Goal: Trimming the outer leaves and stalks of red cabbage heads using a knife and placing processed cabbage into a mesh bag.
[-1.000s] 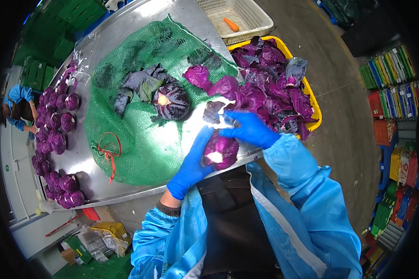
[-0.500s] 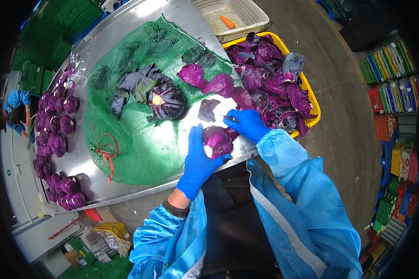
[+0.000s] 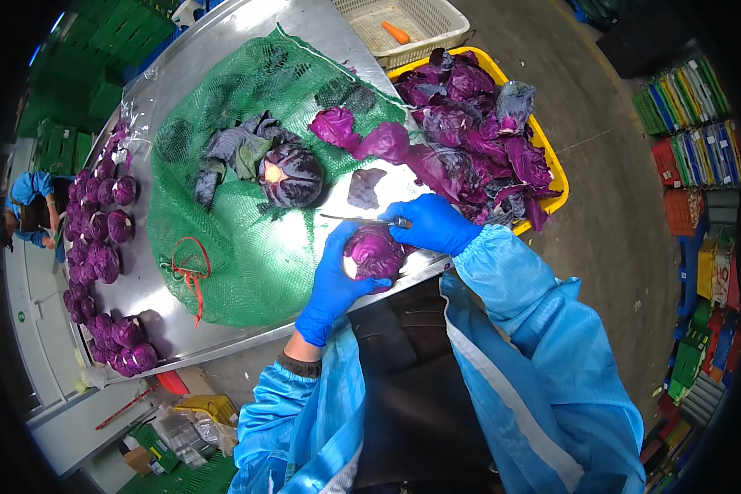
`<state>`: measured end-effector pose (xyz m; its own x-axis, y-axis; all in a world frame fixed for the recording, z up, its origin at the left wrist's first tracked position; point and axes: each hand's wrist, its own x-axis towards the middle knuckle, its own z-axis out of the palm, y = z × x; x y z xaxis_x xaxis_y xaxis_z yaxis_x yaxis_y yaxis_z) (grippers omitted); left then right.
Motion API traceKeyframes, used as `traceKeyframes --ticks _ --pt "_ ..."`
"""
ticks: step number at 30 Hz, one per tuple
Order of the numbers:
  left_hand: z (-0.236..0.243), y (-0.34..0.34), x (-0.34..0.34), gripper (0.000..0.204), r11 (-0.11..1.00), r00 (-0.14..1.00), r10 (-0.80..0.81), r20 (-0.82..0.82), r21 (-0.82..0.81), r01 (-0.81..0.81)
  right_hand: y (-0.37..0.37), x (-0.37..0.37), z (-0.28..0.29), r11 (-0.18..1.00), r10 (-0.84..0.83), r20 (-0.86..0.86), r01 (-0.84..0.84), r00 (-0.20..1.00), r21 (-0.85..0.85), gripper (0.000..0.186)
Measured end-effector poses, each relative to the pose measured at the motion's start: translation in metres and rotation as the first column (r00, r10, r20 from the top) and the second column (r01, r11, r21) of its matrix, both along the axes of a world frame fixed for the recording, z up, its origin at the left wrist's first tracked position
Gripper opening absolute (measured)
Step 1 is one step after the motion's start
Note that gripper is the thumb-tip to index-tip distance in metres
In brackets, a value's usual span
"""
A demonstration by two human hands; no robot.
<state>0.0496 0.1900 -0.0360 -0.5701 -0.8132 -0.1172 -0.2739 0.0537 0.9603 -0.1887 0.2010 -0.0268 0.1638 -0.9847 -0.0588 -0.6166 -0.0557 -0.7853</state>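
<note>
In the head view, the left hand (image 3: 331,284) is gripping a cabbage (image 3: 376,253) on the table (image 3: 251,20), just right of the net (image 3: 239,276). The right hand (image 3: 438,224) is closing tight around a knife (image 3: 400,221), and the blade is pointing left, toward the net. A darker cabbage (image 3: 291,175) is sitting on the net. Lots of purple cabbages (image 3: 103,255) are resting left of the net. Right of the net, a yellow bin (image 3: 556,174) is holding purple leaves (image 3: 465,169).

Head-worn fisheye, down at hands (image 3: 436,225)
</note>
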Motion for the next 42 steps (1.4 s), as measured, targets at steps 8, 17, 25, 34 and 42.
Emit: traceKeyframes --ticks 8,17,25,34,42 --pt "0.015 -0.007 0.011 0.102 0.951 0.957 0.203 -0.209 0.274 -0.142 0.007 -0.052 -0.047 0.892 -0.417 -0.257 0.447 0.872 0.066 0.037" --pt "0.002 -0.017 0.005 0.101 0.917 0.921 0.283 -0.267 0.356 -0.178 0.011 0.016 -0.023 0.792 -0.433 0.406 0.124 0.805 0.598 0.043" --pt "-0.020 -0.012 0.032 0.078 0.612 0.705 0.580 -0.409 0.789 -0.045 0.008 -0.031 -0.063 0.777 -0.622 -0.004 0.618 0.783 0.119 0.034" --pt "0.019 -0.028 0.006 0.071 0.454 0.644 0.651 -0.401 0.886 0.094 -0.015 0.028 0.045 0.994 -0.046 0.564 0.093 0.825 -0.055 0.057" --pt "0.025 -0.037 0.003 0.088 0.800 0.883 0.366 -0.293 0.584 -0.138 -0.025 0.013 0.032 0.992 -0.058 0.645 -0.031 0.762 0.125 0.051"
